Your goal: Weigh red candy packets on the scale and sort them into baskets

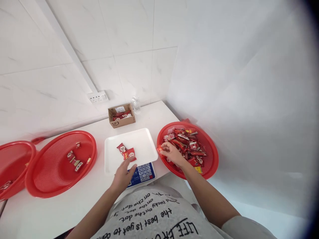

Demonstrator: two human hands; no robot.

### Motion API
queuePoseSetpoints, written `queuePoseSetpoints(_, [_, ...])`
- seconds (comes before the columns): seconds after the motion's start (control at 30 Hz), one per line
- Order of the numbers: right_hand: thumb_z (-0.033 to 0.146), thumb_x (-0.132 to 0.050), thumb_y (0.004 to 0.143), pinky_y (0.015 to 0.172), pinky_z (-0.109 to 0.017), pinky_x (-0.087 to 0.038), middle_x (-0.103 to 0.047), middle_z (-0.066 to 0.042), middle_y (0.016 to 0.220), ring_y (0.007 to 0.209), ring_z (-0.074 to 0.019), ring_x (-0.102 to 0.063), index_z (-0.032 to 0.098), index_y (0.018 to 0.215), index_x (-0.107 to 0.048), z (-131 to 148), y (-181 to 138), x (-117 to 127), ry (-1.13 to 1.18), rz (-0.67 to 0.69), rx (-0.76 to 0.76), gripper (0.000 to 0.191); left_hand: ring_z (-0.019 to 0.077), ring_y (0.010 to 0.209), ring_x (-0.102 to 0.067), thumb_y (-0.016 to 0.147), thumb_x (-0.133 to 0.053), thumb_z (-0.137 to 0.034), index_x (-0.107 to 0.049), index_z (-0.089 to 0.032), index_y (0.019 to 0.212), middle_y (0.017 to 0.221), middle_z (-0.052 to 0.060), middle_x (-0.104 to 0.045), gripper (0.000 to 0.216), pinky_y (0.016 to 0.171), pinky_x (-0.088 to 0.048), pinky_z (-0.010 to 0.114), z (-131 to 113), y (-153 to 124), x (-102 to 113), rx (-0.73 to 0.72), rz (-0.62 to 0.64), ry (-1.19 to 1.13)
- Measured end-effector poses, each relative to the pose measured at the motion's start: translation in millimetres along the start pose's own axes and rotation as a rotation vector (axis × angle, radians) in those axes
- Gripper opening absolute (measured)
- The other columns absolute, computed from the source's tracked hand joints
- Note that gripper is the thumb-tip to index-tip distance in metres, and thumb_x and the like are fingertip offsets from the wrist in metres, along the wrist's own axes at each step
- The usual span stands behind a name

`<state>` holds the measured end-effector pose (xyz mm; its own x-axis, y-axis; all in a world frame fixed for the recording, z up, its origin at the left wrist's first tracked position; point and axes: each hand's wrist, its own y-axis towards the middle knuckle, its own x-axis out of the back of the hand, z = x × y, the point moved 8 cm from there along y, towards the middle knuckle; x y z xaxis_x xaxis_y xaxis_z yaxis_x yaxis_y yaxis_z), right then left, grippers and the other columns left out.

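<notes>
2 printed red packets [128, 154] adjoin the unclenched left hand [124, 173]; right hand [171, 154] pinches another [159, 149].

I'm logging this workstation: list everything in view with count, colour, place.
table: one, white, under scale
baskets: three, red, two left, one right
scale: one, blue panel, under tray
tray: one, white, on scale
packets: many, mostly red, in baskets, box, tray
box: one, brown, table back
bottle: one, transparent, beside box
socket: one, white, on wall
shirt: one, grey, bottom
left hand: one, bare, at tray
right hand: one, bare, holding packet at basket
</notes>
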<state>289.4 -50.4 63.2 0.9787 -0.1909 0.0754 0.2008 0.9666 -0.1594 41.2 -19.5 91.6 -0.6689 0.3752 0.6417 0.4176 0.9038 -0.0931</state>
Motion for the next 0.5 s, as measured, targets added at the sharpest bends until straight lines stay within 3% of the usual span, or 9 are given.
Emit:
queuePoseSetpoints(0.1, [0.032, -0.065, 0.07, 0.068, -0.026, -0.044, -0.06, 0.001, 0.08, 0.074, -0.0129, -0.056, 0.02, 0.086, -0.053, 18, -18, -53, 0.003, 0.305, -0.035, 0.024, 0.0185, 0.09, -0.062, 0.081, -0.05, -0.045, -0.055, -0.021, 0.113, 0.098, 0.005, -0.067, 0.04, 0.082, -0.048, 0.033, -14, -2, -28, 0.073, 0.185, -0.239])
queuePoseSetpoints(0.17, [0.031, -0.065, 0.07, 0.06, -0.024, -0.041, -0.057, 0.004, 0.068, 0.065, -0.011, -0.053, 0.02, 0.086, -0.053, 19, -30, -80, -0.029, 0.44, -0.089, 0.022, 0.0164, 0.076, -0.061, 0.079, -0.053, -0.048, -0.058, -0.019, 0.096, 0.081, 0.003, -0.066, 0.034, 0.071, -0.048, 0.03, -17, -6, -40, 0.125, 0.257, -0.368])
queuePoseSetpoints(0.27, [0.03, -0.067, 0.067, 0.054, -0.022, -0.038, -0.055, 0.006, 0.066, 0.059, -0.0097, -0.051, 0.021, 0.088, -0.051, 11, -37, -97, -0.085, 0.452, -0.136, 0.028, 0.0138, 0.063, -0.055, 0.073, -0.059, -0.052, -0.052, -0.019, 0.075, 0.064, -0.001, -0.06, 0.034, 0.061, -0.044, 0.028, -12, -12, -47, 0.244, 0.291, -0.519])
queuePoseSetpoints(0.37, [0.039, -0.064, 0.072, 0.057, -0.023, -0.041, -0.059, 0.002, 0.078, 0.063, -0.0109, -0.054, 0.02, 0.088, -0.053, 6, -35, -101, -0.11, 0.404, -0.13, 0.027, 0.0133, 0.065, -0.056, 0.069, -0.063, -0.054, -0.05, -0.019, 0.074, 0.065, -0.002, -0.059, 0.037, 0.067, -0.045, 0.029, -4, -16, -42, 0.34, 0.236, -0.669])
queuePoseSetpoints(0.5, [0.046, -0.047, 0.083, 0.059, -0.025, -0.041, -0.056, 0.001, 0.066, 0.06, -0.0119, -0.053, 0.018, 0.074, -0.056, 11, -35, -109, -0.179, 0.478, -0.077, 0.031, 0.0124, 0.069, -0.056, 0.066, -0.068, -0.053, -0.051, -0.019, 0.077, 0.07, -0.002, -0.059, 0.04, 0.07, -0.045, 0.028, -1, -17, -35, 0.411, 0.19, -0.816])
